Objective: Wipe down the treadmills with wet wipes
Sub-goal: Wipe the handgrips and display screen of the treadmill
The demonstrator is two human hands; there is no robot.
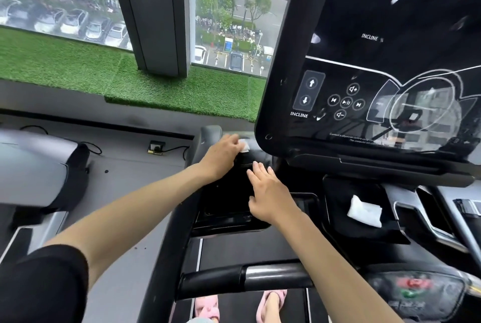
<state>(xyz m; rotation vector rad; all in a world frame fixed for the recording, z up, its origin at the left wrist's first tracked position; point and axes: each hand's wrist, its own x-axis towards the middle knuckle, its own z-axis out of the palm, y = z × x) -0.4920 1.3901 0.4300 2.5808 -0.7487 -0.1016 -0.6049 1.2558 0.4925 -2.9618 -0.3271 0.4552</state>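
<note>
The big glossy black treadmill console (364,23) stood up to my right, its INCLINE arrows facing me. Under its left corner lay the black recessed plastic tray (223,203), with a dark right-hand shelf (341,190) beside it. My right hand (270,192) rested at that tray's right edge, fingers straight and loose, holding nothing. My left hand (221,156) reached past the tray's far end, fingers curled onto a small crumpled white wet wipe (244,146). A folded white wipe (365,210) lay apart on the shelf.

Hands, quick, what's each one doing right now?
Left hand: pinching a wipe.
Right hand: open, fingers straight, holding nothing.
</note>
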